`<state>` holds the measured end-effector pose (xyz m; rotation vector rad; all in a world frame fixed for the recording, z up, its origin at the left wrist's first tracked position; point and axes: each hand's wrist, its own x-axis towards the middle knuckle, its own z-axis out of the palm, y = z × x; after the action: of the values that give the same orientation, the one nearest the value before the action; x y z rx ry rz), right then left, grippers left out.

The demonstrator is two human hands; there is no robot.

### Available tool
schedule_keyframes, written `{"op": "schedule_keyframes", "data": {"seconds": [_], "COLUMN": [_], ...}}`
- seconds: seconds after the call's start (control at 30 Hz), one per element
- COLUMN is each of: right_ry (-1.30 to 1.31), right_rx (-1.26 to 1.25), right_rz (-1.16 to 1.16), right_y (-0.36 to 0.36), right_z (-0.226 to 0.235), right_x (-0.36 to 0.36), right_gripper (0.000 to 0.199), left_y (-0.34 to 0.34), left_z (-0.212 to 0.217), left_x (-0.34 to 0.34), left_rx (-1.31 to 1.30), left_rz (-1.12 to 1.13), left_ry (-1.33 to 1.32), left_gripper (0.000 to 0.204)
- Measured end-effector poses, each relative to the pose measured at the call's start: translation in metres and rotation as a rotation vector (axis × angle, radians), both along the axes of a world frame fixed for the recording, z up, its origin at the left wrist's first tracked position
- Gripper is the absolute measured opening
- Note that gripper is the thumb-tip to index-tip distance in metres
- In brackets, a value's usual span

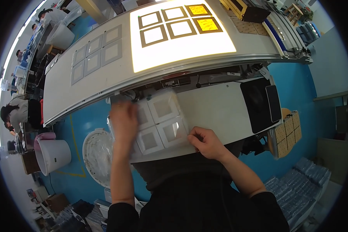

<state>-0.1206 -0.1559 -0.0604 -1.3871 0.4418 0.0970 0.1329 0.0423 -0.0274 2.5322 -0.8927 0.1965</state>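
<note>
A pack of white square frames [167,130] in clear plastic lies on the white side table in front of me, its glossy film catching the light. At its left side, my left hand [123,118] reaches over the edge of the pack; motion smears its fingers. My right hand [208,144] is closed at the right near corner, thumb and fingers pinching the edge of the clear plastic. The far left part of the pack is hidden behind my left hand.
Beyond the side table [216,112] runs a long bench with a brightly lit panel [181,56] bearing several square frames, two yellow-centred. Grey frames [92,60] lie left of it. A black mat [255,104] holds a phone [273,103]. A round plastic-lined bin [92,154] stands left.
</note>
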Motion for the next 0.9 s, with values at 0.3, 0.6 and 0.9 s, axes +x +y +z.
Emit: {"op": "schedule_keyframes", "data": {"seconds": [0.3, 0.6, 0.9], "right_ry": [-0.016, -0.026, -0.006], "right_rx": [0.010, 0.026, -0.244], "right_rz": [0.009, 0.008, 0.043], "right_y": [0.000, 0.006, -0.001], "right_z": [-0.002, -0.003, 0.030], "right_x": [-0.002, 0.005, 0.006], "right_gripper": [0.020, 0.022, 0.023], "left_y": [0.180, 0.520, 0.438], "left_z": [-0.061, -0.121, 0.003], "left_x": [0.129, 0.175, 0.109], "left_rx": [-0.144, -0.971, -0.467], "left_rz": [0.306, 1.128, 0.743], "left_ry": [0.172, 0.362, -0.031], "left_gripper": [0.031, 0.038, 0.033]}}
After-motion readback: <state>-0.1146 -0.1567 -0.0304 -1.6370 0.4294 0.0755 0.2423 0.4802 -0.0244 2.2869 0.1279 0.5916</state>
